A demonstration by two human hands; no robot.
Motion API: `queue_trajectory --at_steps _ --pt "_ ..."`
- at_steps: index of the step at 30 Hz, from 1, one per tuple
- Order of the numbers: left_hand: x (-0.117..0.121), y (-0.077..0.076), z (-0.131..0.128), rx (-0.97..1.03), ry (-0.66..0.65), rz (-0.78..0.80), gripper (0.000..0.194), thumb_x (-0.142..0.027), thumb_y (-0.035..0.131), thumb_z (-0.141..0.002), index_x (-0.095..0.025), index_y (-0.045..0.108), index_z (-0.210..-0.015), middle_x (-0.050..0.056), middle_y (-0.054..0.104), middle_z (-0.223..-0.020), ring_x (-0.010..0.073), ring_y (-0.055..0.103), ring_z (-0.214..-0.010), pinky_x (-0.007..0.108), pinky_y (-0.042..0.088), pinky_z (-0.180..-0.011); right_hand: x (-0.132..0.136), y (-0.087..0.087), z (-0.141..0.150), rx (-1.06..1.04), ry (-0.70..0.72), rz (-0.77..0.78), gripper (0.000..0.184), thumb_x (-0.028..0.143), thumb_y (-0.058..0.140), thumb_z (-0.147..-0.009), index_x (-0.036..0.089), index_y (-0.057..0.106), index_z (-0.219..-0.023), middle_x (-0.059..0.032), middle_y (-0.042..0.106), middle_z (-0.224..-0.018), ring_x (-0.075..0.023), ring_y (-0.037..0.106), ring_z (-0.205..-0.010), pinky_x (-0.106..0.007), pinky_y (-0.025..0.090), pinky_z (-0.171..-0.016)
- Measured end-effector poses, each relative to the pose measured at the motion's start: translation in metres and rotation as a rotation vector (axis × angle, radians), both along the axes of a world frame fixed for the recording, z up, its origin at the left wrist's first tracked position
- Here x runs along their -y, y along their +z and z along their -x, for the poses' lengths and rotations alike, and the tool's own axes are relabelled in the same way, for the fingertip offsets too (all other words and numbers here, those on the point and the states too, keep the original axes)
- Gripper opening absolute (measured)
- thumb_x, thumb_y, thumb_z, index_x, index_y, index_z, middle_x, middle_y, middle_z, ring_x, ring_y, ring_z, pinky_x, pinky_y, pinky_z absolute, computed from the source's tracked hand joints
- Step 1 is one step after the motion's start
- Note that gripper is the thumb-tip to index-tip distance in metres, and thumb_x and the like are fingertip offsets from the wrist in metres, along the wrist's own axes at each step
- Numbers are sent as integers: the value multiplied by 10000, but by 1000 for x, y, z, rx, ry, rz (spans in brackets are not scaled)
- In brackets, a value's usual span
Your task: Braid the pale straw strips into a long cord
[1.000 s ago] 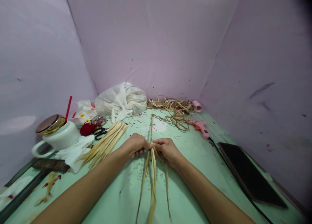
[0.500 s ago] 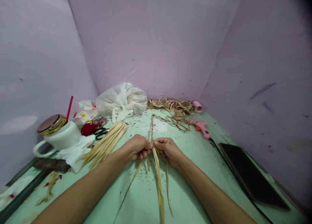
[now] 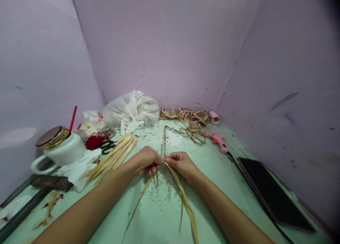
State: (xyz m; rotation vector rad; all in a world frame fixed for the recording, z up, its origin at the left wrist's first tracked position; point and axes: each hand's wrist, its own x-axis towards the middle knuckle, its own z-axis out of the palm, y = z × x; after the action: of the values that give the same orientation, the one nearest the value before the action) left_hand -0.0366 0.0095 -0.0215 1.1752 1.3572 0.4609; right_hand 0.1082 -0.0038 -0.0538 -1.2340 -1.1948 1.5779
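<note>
Pinching the thin tan straw braid (image 3: 164, 145) that stretches away beyond them, the left hand (image 3: 147, 161) and right hand (image 3: 183, 164) nearly meet; equal tension should help, with the loose yellowish strips (image 3: 188, 205) nearer the person untangled.

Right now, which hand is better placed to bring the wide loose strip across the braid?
Probably the right hand: the wide strip slants out beside its fingertips, at the near end of the braid. The left hand sits opposite, with narrower strips hanging below.
</note>
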Motion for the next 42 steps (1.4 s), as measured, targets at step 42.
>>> queue_trajectory --at_steps 42 --pt "9 -8 -17 -51 122 -181 114 -143 528 -535 -146 452 -449 -61 351 -340 33 231 -308 190 150 -341 -2 16 -14 310 4 46 68 157 590 -576 116 574 -525 53 421 -369 -35 296 -351 -179 200 -360"
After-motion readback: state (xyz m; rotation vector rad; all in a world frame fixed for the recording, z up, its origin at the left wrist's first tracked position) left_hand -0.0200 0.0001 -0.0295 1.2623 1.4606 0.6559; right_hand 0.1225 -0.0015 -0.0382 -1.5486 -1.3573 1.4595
